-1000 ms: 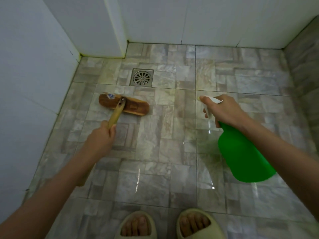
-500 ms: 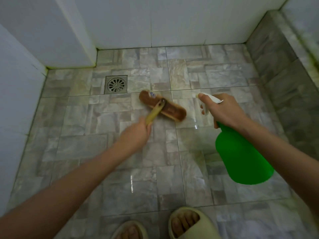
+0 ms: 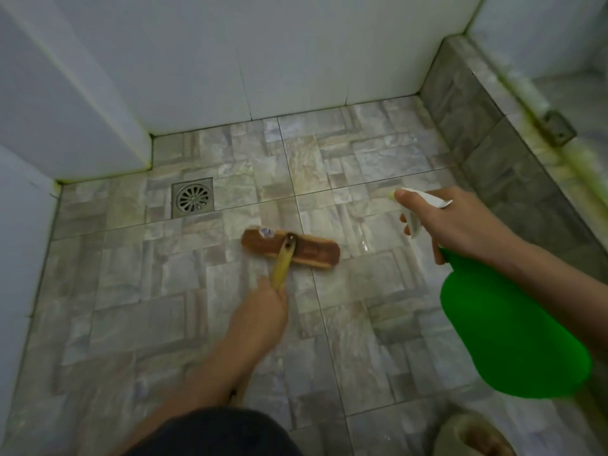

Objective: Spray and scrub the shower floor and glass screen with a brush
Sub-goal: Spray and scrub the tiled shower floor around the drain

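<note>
Left hand (image 3: 260, 315): its fingers are clenching the yellow handle (image 3: 282, 265) of the brush, nearer to the person than the drain.
Brush (image 3: 291, 248): its brown head is lying flat on the floor, just to the right of the drain (image 3: 192, 198) and a little nearer to the person.
Right hand (image 3: 452, 222): it is holding the bottle up, well to the right of the drain; the thumb is lying on the white spray head (image 3: 424, 205) and the fingers are curling around the trigger and neck.
Bottle (image 3: 510, 334): green, it is hanging tilted below the right hand, above the floor.
Floor (image 3: 138, 307): grey stone-pattern tiles, shining wet near the brush.
Wall (image 3: 279, 54): white tiles, standing behind the drain.
Slipper (image 3: 473, 436): it is showing at the bottom edge, far from the drain, blurred.
</note>
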Available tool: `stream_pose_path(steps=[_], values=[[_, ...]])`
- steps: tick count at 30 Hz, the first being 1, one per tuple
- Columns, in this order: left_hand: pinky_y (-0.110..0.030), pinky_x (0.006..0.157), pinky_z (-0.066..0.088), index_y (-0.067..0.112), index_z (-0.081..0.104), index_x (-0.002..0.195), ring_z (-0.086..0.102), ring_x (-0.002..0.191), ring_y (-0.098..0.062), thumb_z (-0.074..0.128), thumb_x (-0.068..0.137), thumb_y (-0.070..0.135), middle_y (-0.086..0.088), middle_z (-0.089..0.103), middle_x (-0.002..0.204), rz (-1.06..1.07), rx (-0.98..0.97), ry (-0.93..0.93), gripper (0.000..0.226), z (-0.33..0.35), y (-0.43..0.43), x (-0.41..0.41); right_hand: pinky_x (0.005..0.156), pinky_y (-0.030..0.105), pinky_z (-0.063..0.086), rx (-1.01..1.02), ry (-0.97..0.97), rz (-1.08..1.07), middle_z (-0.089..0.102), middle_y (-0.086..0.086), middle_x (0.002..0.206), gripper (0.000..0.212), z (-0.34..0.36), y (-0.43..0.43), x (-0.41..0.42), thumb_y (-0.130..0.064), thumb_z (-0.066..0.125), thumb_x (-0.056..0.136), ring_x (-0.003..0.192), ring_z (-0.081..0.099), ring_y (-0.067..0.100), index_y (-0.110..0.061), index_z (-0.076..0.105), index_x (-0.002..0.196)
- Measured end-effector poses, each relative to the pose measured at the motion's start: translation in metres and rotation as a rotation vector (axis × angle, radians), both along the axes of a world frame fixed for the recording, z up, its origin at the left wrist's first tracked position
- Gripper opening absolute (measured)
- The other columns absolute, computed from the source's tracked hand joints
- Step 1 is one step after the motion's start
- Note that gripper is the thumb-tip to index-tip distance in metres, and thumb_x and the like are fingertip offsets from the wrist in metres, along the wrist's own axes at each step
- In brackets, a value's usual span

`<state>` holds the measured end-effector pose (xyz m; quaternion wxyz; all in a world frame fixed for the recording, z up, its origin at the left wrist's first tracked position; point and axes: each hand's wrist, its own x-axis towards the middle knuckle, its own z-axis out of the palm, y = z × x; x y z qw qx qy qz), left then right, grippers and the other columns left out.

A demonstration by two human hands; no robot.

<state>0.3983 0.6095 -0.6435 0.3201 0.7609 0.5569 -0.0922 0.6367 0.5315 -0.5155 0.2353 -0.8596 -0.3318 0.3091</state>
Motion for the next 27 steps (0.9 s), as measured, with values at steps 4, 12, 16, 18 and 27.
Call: stream_pose_path(steps=[4,12,16,18,27], values=[[-0.034,0.065,0.037,0.004,0.044,0.115,0.048,0.074,-0.023,0.028,0.101,0.035,-0.015,0.058,0.097,0.136,0.07,-0.055,0.038,-0.017,0.071,0.042,0.048,0.024,0.047,0.043,0.002,-0.024,0.054,-0.011,0.035,0.06,-0.009,0.01,0.003,-0.054,0.047,0.098,0.03,0.055,0.014,-0.001,0.07,0.082],[-0.028,0.048,0.03,0.011,0.044,0.109,0.045,0.055,-0.011,0.028,0.101,0.038,0.004,0.048,0.067,-0.24,0.061,0.131,0.032,-0.001,0.071,-0.012,0.054,0.025,0.047,-0.002,0.063,0.025,0.054,-0.015,0.035,0.058,-0.025,0.024,0.015,-0.056,0.043,0.099,0.033,0.058,0.013,-0.008,0.07,0.081],[-0.031,0.061,0.035,0.005,0.047,0.106,0.049,0.068,-0.024,0.028,0.102,0.037,-0.013,0.059,0.09,-0.306,0.161,0.2,0.038,0.008,0.136,0.045,0.06,0.026,0.05,0.016,0.052,0.051,0.049,-0.003,0.031,0.065,-0.038,0.03,0.029,-0.056,0.043,0.099,0.033,0.058,0.012,0.002,0.069,0.088],[-0.034,0.067,0.038,0.001,0.048,0.111,0.054,0.081,-0.031,0.027,0.102,0.036,-0.02,0.06,0.106,-0.185,0.168,0.141,0.042,0.002,0.153,0.081,0.06,0.03,0.053,0.024,0.057,0.071,0.048,0.001,0.034,0.066,-0.043,0.028,0.037,-0.055,0.044,0.099,0.03,0.057,0.014,0.006,0.068,0.089],[-0.03,0.054,0.035,0.019,0.04,0.089,0.049,0.06,-0.016,0.03,0.1,0.04,-0.003,0.054,0.074,0.543,0.024,-0.089,0.026,-0.024,-0.063,0.078,0.05,0.025,0.041,0.007,0.12,0.103,0.054,-0.012,0.034,0.058,-0.051,0.01,0.071,-0.054,0.043,0.099,0.032,0.057,0.015,-0.006,0.07,0.083]])
